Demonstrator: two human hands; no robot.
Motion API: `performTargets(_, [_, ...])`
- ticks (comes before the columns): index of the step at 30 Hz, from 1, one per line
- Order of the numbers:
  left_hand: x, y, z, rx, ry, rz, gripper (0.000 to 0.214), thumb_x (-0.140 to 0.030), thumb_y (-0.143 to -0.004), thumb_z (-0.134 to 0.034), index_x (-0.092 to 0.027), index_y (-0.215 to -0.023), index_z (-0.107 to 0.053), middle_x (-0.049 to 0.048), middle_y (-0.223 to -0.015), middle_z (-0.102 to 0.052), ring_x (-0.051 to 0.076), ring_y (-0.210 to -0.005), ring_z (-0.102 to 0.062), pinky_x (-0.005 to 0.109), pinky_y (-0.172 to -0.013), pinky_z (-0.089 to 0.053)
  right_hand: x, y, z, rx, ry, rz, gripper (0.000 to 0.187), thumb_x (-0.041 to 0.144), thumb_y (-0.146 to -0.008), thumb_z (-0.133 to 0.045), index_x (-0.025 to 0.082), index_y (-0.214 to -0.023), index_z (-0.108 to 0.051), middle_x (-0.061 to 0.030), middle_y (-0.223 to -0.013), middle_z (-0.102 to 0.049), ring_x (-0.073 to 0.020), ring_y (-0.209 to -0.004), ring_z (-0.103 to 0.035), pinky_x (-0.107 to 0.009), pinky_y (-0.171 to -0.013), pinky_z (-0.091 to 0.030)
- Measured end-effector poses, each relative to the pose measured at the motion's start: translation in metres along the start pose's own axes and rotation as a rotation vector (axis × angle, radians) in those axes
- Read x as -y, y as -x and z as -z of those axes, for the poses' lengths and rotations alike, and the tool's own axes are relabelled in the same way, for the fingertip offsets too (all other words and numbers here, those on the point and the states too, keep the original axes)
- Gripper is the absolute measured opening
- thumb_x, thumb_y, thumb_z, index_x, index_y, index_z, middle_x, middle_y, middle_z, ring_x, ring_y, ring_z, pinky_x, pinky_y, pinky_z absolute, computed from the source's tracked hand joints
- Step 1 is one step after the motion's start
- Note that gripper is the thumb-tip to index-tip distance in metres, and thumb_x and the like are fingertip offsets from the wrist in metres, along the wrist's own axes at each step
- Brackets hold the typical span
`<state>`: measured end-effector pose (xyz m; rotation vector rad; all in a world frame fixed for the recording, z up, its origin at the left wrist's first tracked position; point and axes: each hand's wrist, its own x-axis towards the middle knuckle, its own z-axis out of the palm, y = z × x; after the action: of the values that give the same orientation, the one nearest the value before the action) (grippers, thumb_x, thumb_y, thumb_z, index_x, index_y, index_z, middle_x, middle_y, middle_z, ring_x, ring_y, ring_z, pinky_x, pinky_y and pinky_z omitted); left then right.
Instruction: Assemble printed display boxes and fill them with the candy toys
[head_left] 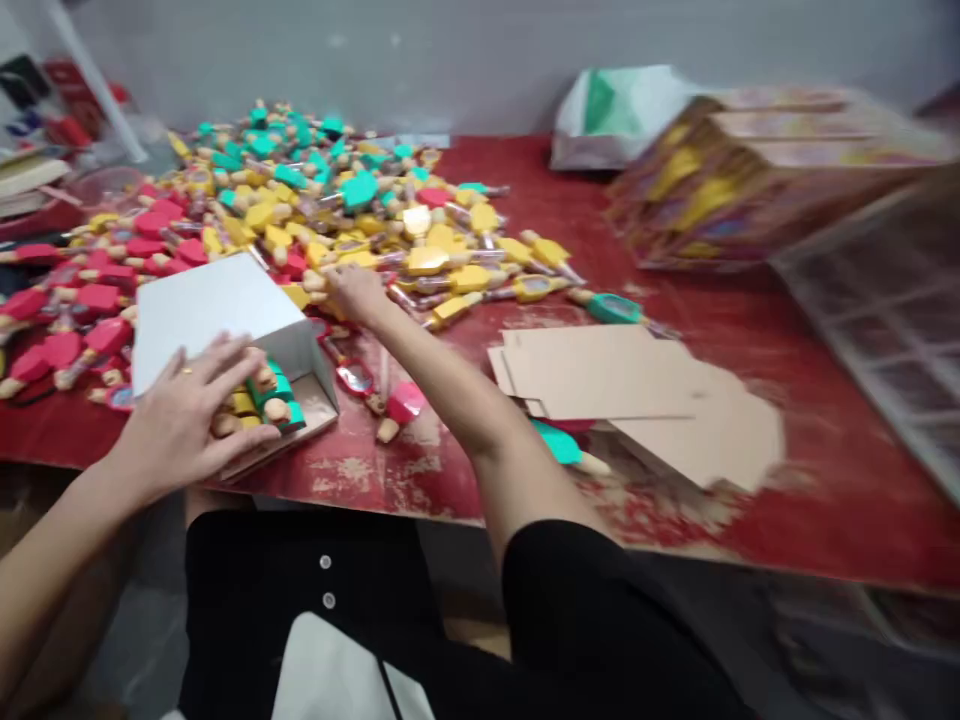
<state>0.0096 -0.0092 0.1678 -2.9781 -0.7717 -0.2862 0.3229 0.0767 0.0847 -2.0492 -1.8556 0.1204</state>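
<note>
My left hand (191,415) lies flat with fingers spread over the open end of a small white box (217,315), touching the yellow and green toy pieces (259,400) packed inside. My right hand (356,290) reaches forward into a big pile of yellow, green and pink toy pieces (300,210); its fingers curl down onto the yellow ones at the pile's near edge. What they grip, if anything, is hidden. A loose pink piece (403,403) lies between my arms on the red table (750,330).
Flat brown cardboard sheets (630,385) lie right of my right arm, over a green piece (559,443). Colourful printed cartons (750,170) and a white-green bag (622,110) stand at the back right. A gridded tray (892,310) sits at the right edge.
</note>
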Motion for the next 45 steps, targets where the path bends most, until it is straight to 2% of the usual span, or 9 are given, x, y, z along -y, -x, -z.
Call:
performTargets(3, [-0.014,-0.011,-0.012,-0.036,-0.078,0.044,0.075,-0.067,-0.097,-0.049,-0.025,-0.158,-0.039,0.0151,-0.167,-0.033,0.045,-0.155,-0.032,0.076,-0.119,-0.025,-0.028,0.039,0.025,-0.232,-0.056,-0.080,0.040,0.033,-0.106,-0.030,0.010,-0.132,-0.050,-0.0209,-0.132,-0.059,-0.0239,-0.121,-0.055,-0.045,-0.107,-0.046])
performTargets(5, [-0.027,-0.024,-0.024,-0.016,-0.068,0.011,0.058,-0.056,-0.104,-0.039,-0.027,-0.153,-0.046,0.0126,-0.164,-0.040,0.040,-0.153,-0.037,0.076,-0.121,-0.020,-0.049,0.094,0.055,-0.694,-0.472,-0.052,0.044,0.052,-0.100,-0.047,0.021,-0.129,-0.058,-0.0175,-0.127,-0.063,-0.0254,-0.117,-0.061,-0.050,-0.106,-0.050])
performTargets(8, [-0.032,-0.035,-0.037,0.021,-0.043,0.013,0.058,-0.054,-0.105,-0.034,-0.024,-0.155,-0.045,0.0118,-0.167,-0.035,0.035,-0.156,-0.034,0.070,-0.125,-0.021,-0.059,0.165,0.094,-0.736,-0.719,0.026,0.044,0.065,-0.085,-0.065,0.038,-0.120,-0.067,-0.0075,-0.116,-0.069,-0.0287,-0.109,-0.069,-0.057,-0.097,-0.055])
performTargets(12, [-0.025,-0.027,-0.039,0.035,-0.040,0.032,0.066,-0.058,-0.105,-0.029,-0.020,-0.157,-0.039,0.0119,-0.167,-0.034,0.034,-0.158,-0.028,0.065,-0.127,-0.021,0.001,0.207,0.094,-0.693,-0.834,0.187,0.033,0.042,-0.070,-0.088,0.043,-0.101,-0.077,-0.0018,-0.104,-0.073,-0.0275,-0.102,-0.071,-0.053,-0.093,-0.058])
performTargets(15, [-0.024,-0.021,-0.038,-0.001,-0.022,0.010,0.064,-0.056,-0.105,-0.028,-0.020,-0.157,-0.040,0.0119,-0.166,-0.036,0.033,-0.157,-0.029,0.063,-0.128,-0.019,0.050,0.197,0.059,-0.461,-0.556,0.222,0.026,0.043,-0.080,-0.079,0.030,-0.101,-0.070,-0.0044,-0.101,-0.073,-0.0247,-0.091,-0.070,-0.046,-0.082,-0.059])
performTargets(19, [-0.022,-0.019,-0.042,-0.012,-0.009,-0.019,0.064,-0.055,-0.105,-0.029,-0.019,-0.157,-0.039,0.0129,-0.166,-0.037,0.033,-0.157,-0.031,0.061,-0.129,-0.019,0.049,0.163,0.022,-0.195,-0.259,0.201,0.024,0.041,-0.086,-0.068,0.023,-0.099,-0.062,-0.0061,-0.098,-0.073,-0.0242,-0.085,-0.065,-0.042,-0.084,-0.052])
performTargets(26, [-0.021,-0.019,-0.039,0.049,-0.032,-0.030,0.064,-0.053,-0.105,-0.032,-0.019,-0.159,-0.035,0.0116,-0.168,-0.033,0.032,-0.158,-0.028,0.058,-0.130,-0.018,0.034,0.117,0.050,0.266,-0.060,0.334,0.032,0.036,-0.078,-0.074,0.021,-0.103,-0.062,-0.0039,-0.081,-0.067,-0.0197,-0.071,-0.057,-0.030,-0.064,-0.037])
performTargets(38, [-0.014,-0.016,-0.026,0.001,-0.066,0.022,0.055,-0.041,-0.105,-0.042,-0.018,-0.155,-0.044,0.0166,-0.161,-0.043,0.033,-0.139,-0.056,0.060,-0.124,-0.031,0.047,0.105,-0.019,-0.162,-0.018,0.264,0.034,0.032,-0.096,-0.045,0.014,-0.123,-0.057,-0.0171,-0.108,-0.069,-0.0308,-0.104,-0.063,-0.051,-0.099,-0.045])
performTargets(45, [-0.016,-0.013,-0.025,-0.009,-0.044,-0.034,0.056,-0.043,-0.105,-0.046,-0.017,-0.154,-0.045,0.0143,-0.160,-0.045,0.029,-0.133,-0.062,0.057,-0.125,-0.032,0.060,0.107,-0.011,-0.354,-0.189,0.458,0.056,0.035,-0.101,-0.037,0.027,-0.156,-0.038,-0.0119,-0.152,-0.050,-0.0299,-0.149,-0.041,-0.062,-0.124,-0.030])
